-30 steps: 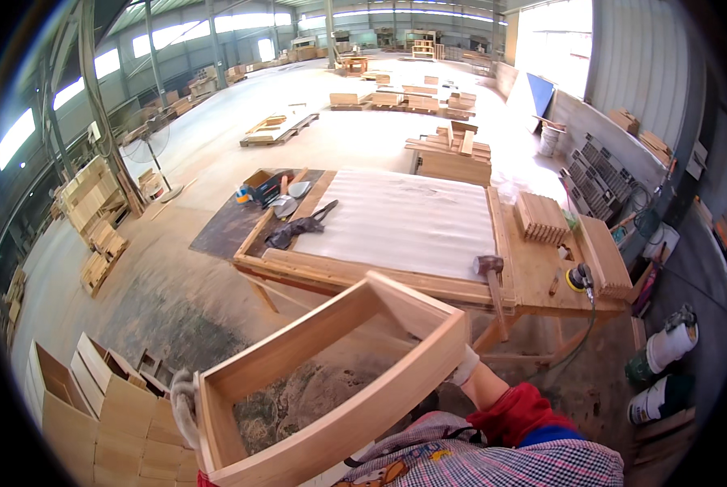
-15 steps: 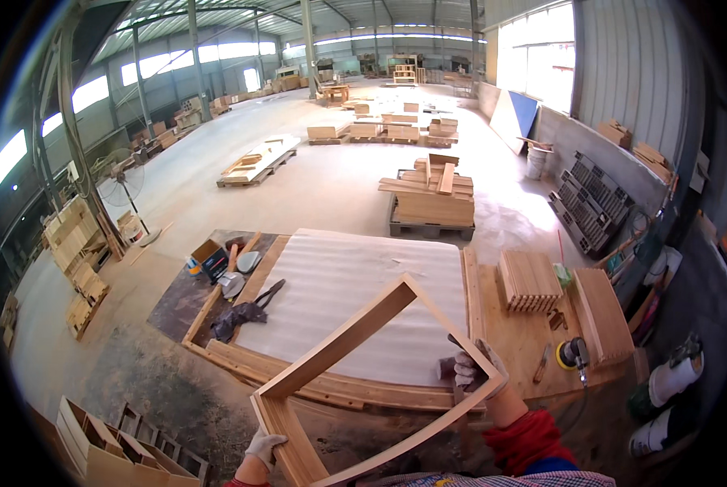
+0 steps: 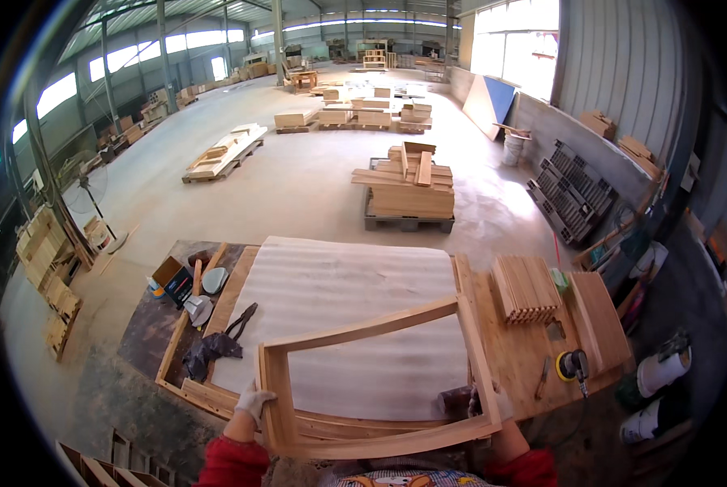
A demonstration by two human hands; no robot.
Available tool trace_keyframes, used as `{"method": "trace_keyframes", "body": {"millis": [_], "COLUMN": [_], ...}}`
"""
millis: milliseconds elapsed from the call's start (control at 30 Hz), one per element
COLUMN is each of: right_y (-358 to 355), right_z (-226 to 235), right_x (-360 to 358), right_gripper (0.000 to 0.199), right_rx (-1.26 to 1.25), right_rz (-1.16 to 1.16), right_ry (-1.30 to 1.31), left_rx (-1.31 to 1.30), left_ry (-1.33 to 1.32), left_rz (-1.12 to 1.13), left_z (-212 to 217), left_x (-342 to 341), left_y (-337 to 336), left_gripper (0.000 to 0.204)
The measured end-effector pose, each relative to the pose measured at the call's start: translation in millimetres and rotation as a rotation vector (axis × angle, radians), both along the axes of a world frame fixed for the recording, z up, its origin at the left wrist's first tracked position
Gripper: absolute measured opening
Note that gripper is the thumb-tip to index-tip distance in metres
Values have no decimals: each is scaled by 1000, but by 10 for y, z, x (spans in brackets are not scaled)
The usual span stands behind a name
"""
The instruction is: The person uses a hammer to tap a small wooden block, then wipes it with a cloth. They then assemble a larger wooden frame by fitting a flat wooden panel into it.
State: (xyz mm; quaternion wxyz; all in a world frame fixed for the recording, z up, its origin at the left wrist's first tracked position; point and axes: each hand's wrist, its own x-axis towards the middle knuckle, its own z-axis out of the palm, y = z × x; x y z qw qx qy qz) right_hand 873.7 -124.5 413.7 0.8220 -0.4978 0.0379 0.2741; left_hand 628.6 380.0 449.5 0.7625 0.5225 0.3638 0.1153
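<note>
Frame (image 3: 379,446) | between both hands (image 3: 254,401) (image 3: 503,403) | hands clamped on its left and right ends

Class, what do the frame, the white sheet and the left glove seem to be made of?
Frame: wood, apparently unvarnished; its tan faces look matte.
White sheet: probably thin plastic foam, judging by its soft ripples; paper is possible.
Left glove: likely fabric, pale and dull, though no weave is clear.

You now hold the wooden frame (image 3: 278,394) mostly over the white sheet (image 3: 347,280), squarer to the counter (image 3: 509,349), where before it slanted across the near side; your hands (image 3: 254,402), staggered earlier, line up nearly evenly.
</note>
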Motion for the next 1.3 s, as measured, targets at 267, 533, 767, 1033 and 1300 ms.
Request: {"method": "trace_keyframes", "body": {"millis": [267,533,767,1033,1300], "right_y": [506,-513,-608,-296,706], "right_z": [135,-279,-622,-75,164], "right_x": [-495,-1410,-1663,-307,1846], "right_gripper": [20,51,53,38,43], "right_rx": [-817,-1366,-1166,-1177,-1189], "right_rz": [-276,-117,203,22,200], "right_ry": [-539,-259,-192,-405,-576], "left_rx": [64,347,390,437,257], "left_ry": [43,224,250,259,116], "left_rz": [-207,-286,-256,-253,-191], "left_z": [-492,-530,-596,-694,-559], "left_x": [505,585,531,475,488], "left_y": [1102,967,1014,1065,1027], "left_gripper": [47,60,60,57,58]}}
